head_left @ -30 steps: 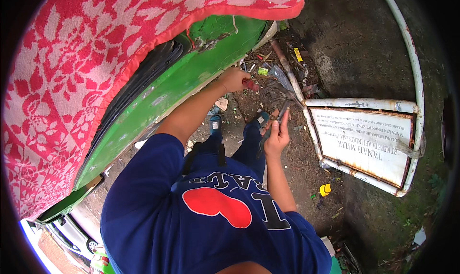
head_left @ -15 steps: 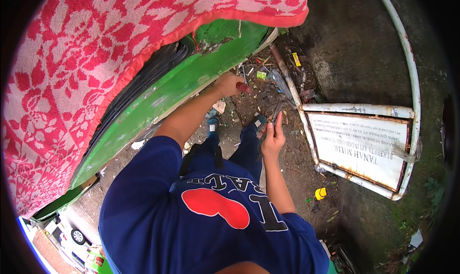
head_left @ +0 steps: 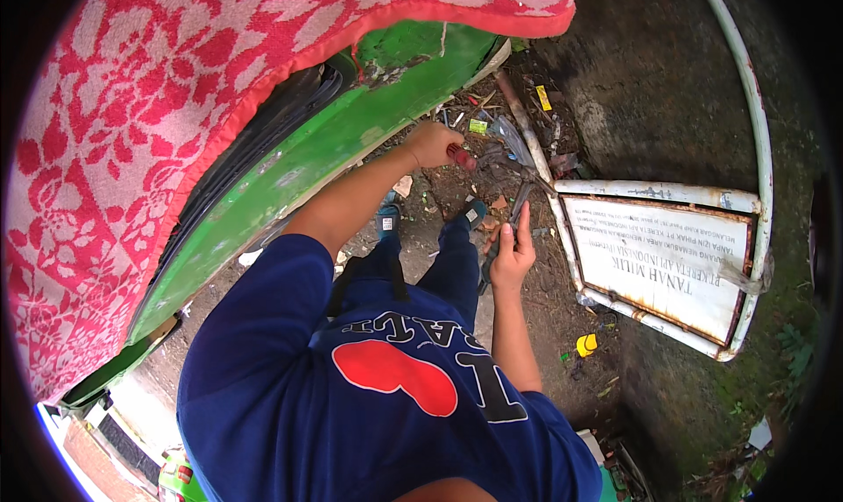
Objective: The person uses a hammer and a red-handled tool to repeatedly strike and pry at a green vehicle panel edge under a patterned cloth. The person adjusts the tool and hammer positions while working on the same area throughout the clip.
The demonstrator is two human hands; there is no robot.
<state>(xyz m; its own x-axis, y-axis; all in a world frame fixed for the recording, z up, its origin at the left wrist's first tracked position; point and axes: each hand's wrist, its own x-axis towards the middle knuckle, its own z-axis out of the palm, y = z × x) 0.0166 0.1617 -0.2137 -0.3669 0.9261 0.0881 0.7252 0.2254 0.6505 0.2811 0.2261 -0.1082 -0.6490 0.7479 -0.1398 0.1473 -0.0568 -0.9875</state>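
Over dirt [head_left: 546, 300], hands [head_left: 432, 145] [head_left: 512, 261] shifted slightly right, red handle [head_left: 462, 158] gripped

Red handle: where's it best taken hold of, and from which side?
Probably by the free end of the red handle, coming from the right. That end juts out to the right and toward the wearer from the closed left grip, which hides the part nearer it. The right grip is on that side but holds a dark tool, so would likely need freeing first.

Inverted black print [head_left: 648, 276] on white sign [head_left: 659, 261]; white-outlined letters [head_left: 491, 388] on blue shirt [head_left: 272, 370].
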